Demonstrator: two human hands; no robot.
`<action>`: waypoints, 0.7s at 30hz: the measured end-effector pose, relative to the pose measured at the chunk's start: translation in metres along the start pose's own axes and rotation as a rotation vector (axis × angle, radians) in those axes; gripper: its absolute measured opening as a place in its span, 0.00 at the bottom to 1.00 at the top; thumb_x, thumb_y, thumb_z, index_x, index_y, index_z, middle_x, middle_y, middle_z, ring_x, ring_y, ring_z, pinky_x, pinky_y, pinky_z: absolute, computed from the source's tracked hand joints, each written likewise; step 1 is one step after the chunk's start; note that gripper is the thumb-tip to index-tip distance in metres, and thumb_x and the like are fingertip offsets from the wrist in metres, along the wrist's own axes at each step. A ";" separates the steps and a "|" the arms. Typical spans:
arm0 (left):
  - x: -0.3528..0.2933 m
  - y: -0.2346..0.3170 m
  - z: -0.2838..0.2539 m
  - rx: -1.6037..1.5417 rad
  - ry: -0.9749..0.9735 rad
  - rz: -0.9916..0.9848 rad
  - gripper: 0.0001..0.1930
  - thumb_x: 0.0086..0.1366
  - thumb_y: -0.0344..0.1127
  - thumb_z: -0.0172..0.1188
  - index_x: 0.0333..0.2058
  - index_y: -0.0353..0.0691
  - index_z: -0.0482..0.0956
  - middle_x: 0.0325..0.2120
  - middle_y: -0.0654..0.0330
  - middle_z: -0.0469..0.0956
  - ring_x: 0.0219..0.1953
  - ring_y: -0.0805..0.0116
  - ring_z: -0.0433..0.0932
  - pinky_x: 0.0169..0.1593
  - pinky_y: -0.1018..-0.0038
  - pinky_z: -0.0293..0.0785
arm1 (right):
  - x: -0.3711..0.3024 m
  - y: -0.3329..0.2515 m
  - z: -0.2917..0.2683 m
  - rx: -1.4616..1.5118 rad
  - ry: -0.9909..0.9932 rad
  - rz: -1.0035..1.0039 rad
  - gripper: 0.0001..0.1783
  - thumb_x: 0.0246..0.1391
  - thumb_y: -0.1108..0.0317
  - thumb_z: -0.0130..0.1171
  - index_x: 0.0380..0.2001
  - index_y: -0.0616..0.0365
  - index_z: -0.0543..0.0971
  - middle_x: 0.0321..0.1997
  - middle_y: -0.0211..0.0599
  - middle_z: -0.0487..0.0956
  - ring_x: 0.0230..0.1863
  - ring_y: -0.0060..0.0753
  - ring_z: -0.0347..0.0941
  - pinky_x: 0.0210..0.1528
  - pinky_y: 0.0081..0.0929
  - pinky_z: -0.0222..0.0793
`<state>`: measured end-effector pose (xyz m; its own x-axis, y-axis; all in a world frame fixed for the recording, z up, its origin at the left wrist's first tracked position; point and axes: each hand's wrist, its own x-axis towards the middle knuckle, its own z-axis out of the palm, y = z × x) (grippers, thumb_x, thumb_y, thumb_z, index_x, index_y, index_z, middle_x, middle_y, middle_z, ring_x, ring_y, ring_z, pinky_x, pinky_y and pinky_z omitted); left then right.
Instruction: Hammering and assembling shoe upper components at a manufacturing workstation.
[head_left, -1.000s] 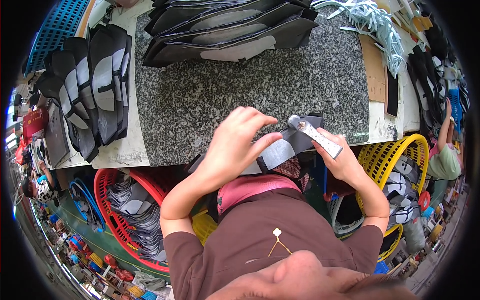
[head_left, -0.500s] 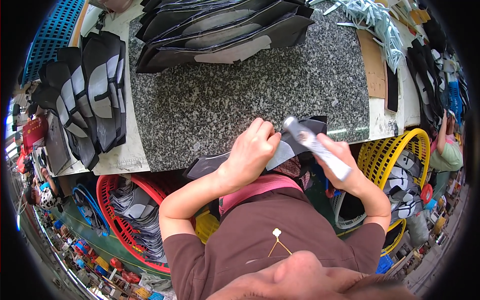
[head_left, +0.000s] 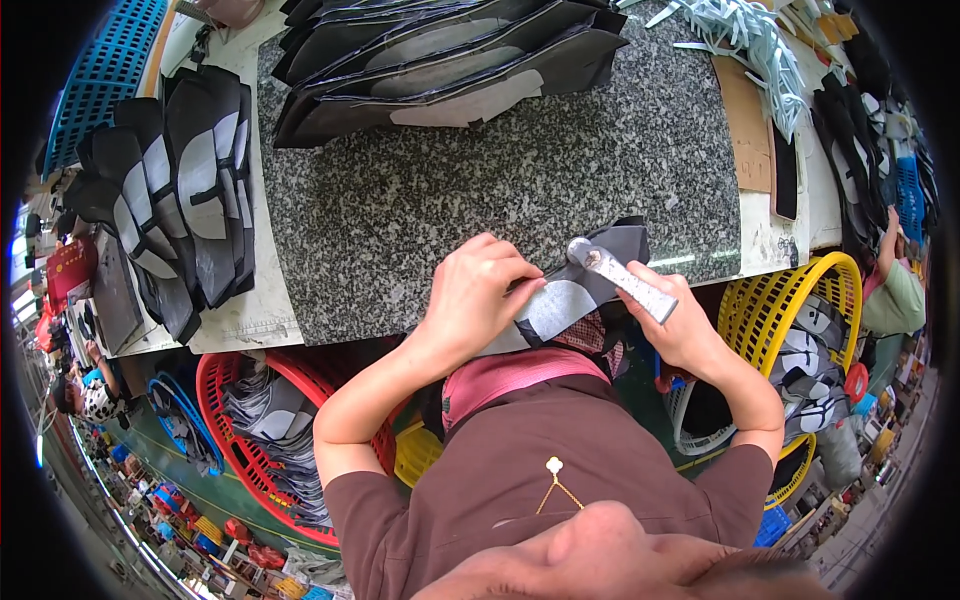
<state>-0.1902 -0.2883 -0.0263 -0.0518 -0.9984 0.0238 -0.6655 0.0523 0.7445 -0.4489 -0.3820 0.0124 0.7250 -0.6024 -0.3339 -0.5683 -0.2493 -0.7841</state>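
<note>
My right hand [head_left: 682,325] is wrapped round a hammer [head_left: 630,282] with a rounded metal head and a pale, worn handle. The hammer's head rests on or just over a dark, flat cut piece [head_left: 624,243] with a light grey patch. That piece lies across the near edge of the speckled granite slab [head_left: 500,180], partly overhanging towards my lap. My left hand [head_left: 478,295] pinches the piece at its left part, fingers bent and thumb towards the patch. The fingers hide where they grip.
Stacked dark pieces [head_left: 450,60] stand at the slab's far side, more pieces [head_left: 190,190] at the left. Pale strips [head_left: 750,45] and a phone-like dark slab [head_left: 784,175] lie right. A red basket [head_left: 210,400] and yellow basket [head_left: 735,300] flank me. A co-worker [head_left: 895,295] is far right.
The dark piece has shifted and turned, its left end no longer showing past my left hand. My left hand moved slightly left. The hammer, blurred before, now shows sharply, its handle end a little higher.
</note>
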 end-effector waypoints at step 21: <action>-0.002 0.001 0.011 0.220 -0.076 0.319 0.14 0.53 0.24 0.62 0.40 0.30 0.80 0.33 0.54 0.73 0.37 0.57 0.75 0.38 0.65 0.78 | 0.003 -0.004 -0.006 0.045 -0.080 -0.021 0.02 0.61 0.77 0.52 0.36 0.65 0.73 0.23 0.50 0.72 0.27 0.53 0.78 0.29 0.38 0.69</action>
<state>-0.1984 -0.2865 -0.0330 -0.3310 -0.9273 0.1750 -0.7504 0.3711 0.5470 -0.4466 -0.3877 0.0178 0.7663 -0.5344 -0.3565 -0.5358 -0.2256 -0.8136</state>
